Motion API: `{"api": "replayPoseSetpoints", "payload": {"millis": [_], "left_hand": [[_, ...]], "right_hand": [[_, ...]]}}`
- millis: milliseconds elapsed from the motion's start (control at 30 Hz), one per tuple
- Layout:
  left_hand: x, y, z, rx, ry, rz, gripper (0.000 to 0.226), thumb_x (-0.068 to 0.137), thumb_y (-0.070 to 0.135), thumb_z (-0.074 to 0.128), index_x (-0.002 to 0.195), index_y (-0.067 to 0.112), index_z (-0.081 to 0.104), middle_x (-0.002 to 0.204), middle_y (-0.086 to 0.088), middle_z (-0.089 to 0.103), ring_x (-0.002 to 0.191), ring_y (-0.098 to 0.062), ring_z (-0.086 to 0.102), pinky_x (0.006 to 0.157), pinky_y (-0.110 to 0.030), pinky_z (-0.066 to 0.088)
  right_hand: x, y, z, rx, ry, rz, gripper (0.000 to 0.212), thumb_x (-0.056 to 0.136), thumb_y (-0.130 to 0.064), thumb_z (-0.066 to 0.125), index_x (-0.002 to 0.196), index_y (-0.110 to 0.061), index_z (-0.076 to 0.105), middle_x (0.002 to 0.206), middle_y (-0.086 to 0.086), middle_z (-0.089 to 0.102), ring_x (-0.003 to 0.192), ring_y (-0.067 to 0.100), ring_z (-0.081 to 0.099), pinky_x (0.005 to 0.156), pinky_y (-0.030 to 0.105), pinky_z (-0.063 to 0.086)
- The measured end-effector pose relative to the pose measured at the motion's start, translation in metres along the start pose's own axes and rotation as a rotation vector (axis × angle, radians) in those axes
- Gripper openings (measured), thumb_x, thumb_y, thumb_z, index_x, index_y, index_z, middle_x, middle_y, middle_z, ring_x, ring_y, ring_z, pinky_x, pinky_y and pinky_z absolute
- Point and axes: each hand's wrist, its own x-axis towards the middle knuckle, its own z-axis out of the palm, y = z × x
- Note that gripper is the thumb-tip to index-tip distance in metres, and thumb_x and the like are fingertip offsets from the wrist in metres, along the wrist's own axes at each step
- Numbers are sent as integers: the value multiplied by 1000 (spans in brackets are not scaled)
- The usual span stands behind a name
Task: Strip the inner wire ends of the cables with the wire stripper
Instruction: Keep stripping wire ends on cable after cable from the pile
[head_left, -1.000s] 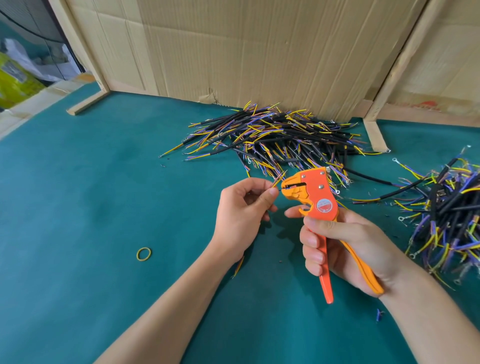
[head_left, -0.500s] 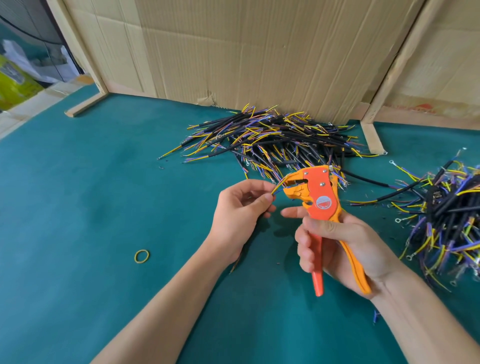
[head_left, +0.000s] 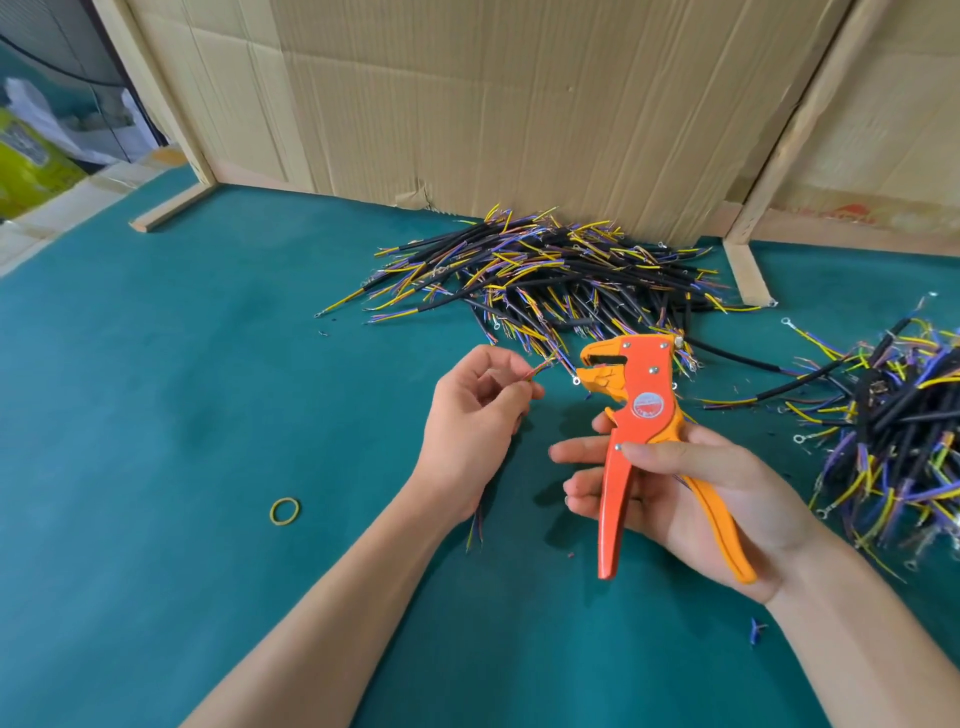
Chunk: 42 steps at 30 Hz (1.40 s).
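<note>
My left hand (head_left: 470, 426) pinches a short cable whose thin wire ends (head_left: 540, 368) stick out past thumb and forefinger; its other end (head_left: 475, 525) hangs below my wrist. My right hand (head_left: 691, 499) holds the orange wire stripper (head_left: 636, 410) upright, thumb over the pivot, fingers loosely spread behind the spread handles. The stripper's jaws (head_left: 597, 366) gape a short way right of the wire ends, not touching them.
A big pile of black cables (head_left: 550, 280) with yellow and purple wires lies behind my hands against a cardboard wall (head_left: 519, 104). A second pile (head_left: 904, 431) lies at the right. A yellow rubber band (head_left: 284, 512) lies on the green table (head_left: 182, 389). Wooden strips (head_left: 748, 275) stand at the back.
The stripper's handles have spread and its jaws have opened. My left hand has drawn the wire ends leftward out of the jaws, leaving a gap.
</note>
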Motion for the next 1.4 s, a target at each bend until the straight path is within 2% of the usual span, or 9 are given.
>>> {"api": "replayPoseSetpoints", "payload": {"millis": [100,200,333,500,667,933,1100,1400], "left_hand": [[-2,-5,2,179,45,88,23,95,-3,55,88,18,64,74,6,66,62,-8,54,64,-23,43],[-2,-6,2,229,102,143,21,95,2,61,88,20,67,73,10,66,64,-9,55,67,-23,47],[-5,-5,4,295,124,220,17,95,4,63,90,18,69,74,10,66,67,-5,58,68,-18,48],[-8,-4,8,336,131,260,16,95,5,64,90,19,70,75,12,66,67,-2,56,67,-16,45],[-11,-4,9,390,134,298,16,95,5,64,90,19,71,73,16,64,66,-2,56,65,-13,42],[-11,-4,9,394,143,303,18,94,4,64,90,21,71,76,14,66,67,-1,58,65,-10,41],[-11,-4,9,387,142,296,18,94,4,64,89,20,71,74,14,65,66,-2,56,64,-9,40],[-12,-2,10,382,136,292,16,94,4,64,90,18,72,77,12,68,67,-3,58,66,-11,43]], "right_hand": [[0,-1,0,-25,-12,5,69,68,-14,90,124,0,52,126,39,61,90,42,72,84,45,59],[1,1,2,-40,16,19,69,62,-12,93,118,2,56,117,38,65,88,44,71,83,47,59],[2,4,7,-73,26,54,52,67,-1,82,114,3,60,94,30,63,83,46,67,77,49,59],[3,3,12,-98,37,46,40,74,2,78,109,1,59,82,20,56,73,38,62,65,44,57],[4,3,10,-101,53,26,43,72,0,76,110,0,56,79,19,54,69,37,60,63,43,56],[5,4,8,-105,53,38,33,74,0,76,103,-2,61,76,18,53,64,34,58,60,42,54],[5,3,8,-93,29,39,18,78,-4,76,94,-6,68,72,14,48,58,29,52,55,39,50],[5,4,9,-112,34,40,11,81,-12,74,89,-8,66,67,10,45,52,23,46,49,34,45]]}}
